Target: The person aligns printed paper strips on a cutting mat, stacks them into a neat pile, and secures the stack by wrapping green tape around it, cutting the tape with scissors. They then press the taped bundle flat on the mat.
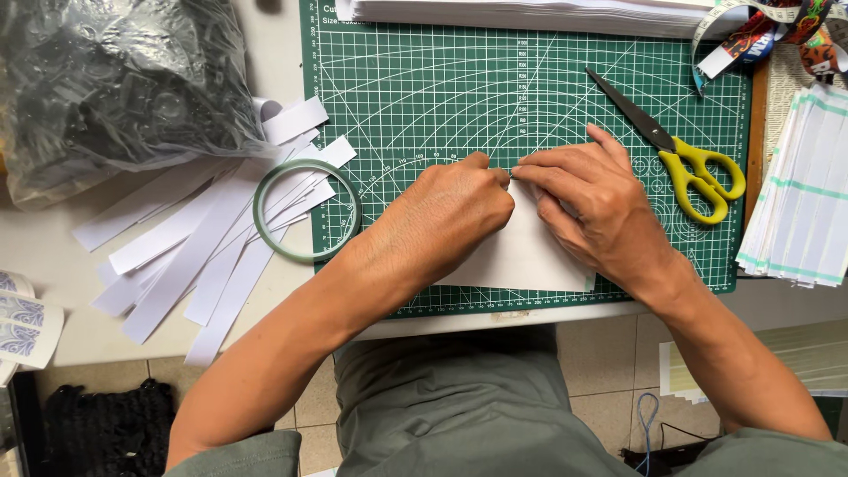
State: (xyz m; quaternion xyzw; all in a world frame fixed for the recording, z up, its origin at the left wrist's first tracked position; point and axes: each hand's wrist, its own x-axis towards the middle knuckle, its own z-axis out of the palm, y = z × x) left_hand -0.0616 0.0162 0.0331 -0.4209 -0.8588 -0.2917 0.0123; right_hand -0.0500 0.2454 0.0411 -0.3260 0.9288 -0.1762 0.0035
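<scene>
Together, your left hand (459, 205) and right hand (590, 205) met fingertip to fingertip, fingers pinched on the far edge of the flat white paper (521, 256).

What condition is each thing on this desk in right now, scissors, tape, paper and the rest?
Scissors: closed, lying on the cutting mat.
Tape roll: flat on the loose paper strips.
White sheet: flat on the mat, top edge pinched by both hands.
Left hand: fingertips pinched at the sheet's edge.
Right hand: fingers pressing the sheet.
Plastic bag: full, crumpled.
Striped paper stack: fanned at the right.
</scene>
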